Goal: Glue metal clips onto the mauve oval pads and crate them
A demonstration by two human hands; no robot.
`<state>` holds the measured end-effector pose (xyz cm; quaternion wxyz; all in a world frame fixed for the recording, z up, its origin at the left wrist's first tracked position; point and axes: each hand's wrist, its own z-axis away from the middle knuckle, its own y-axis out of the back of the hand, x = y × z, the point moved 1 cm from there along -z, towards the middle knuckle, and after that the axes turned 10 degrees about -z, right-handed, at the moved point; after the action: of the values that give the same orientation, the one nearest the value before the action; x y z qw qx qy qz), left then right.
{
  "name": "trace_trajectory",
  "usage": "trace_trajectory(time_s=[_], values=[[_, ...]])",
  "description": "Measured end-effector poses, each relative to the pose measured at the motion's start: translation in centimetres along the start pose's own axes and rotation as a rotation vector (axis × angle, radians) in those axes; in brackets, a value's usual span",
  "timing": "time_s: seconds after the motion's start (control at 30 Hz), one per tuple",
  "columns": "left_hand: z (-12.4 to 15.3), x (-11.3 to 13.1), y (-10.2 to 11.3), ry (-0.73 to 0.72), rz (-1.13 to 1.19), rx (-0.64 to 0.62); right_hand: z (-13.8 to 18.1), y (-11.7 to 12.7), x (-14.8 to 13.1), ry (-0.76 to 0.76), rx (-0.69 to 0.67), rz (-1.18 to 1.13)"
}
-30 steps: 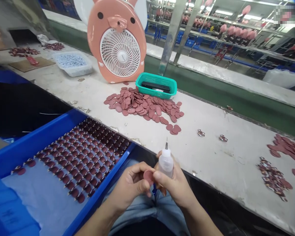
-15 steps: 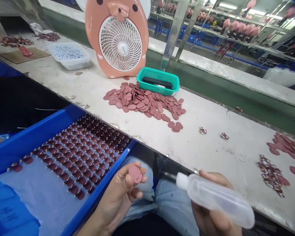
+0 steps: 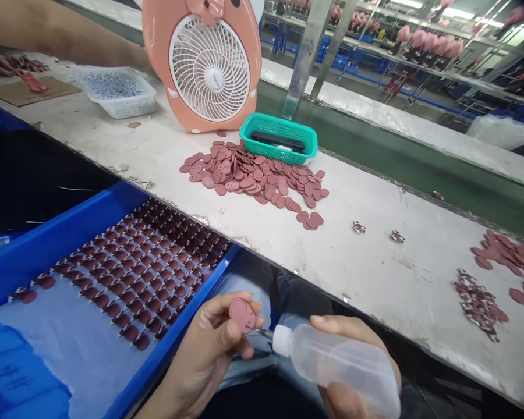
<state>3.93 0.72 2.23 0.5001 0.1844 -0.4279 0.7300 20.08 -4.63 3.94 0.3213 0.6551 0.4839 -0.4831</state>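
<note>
Disc (image 3: pixel 241 315): dusty pink, flat, rounded, a few small dark marks near its lower right edge; pinched between thumb and fingers of the left hand (image 3: pixel 213 340), broad face towards the viewer. Bottle (image 3: pixel 340 364): translucent whitish plastic, white cap (image 3: pixel 282 340), slender metal needle (image 3: pixel 265 334); held tilted nearly flat in the right hand (image 3: pixel 360 330), needle pointing left to the disc's lower right edge, contact not discernible.

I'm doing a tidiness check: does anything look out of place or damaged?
Two small brown-and-white pieces lie apart from the similar heap on the pale worktop, as if strayed. The worktop's front edge looks chipped beside the blue plastic tray.
</note>
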Motion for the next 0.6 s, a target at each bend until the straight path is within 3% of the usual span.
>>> trace_trajectory(time_s=[0.6], values=[[0.09,-0.03,0.47,0.011,-0.023,0.027,-0.33,-0.31,0.47,0.014,-0.002,-0.016]])
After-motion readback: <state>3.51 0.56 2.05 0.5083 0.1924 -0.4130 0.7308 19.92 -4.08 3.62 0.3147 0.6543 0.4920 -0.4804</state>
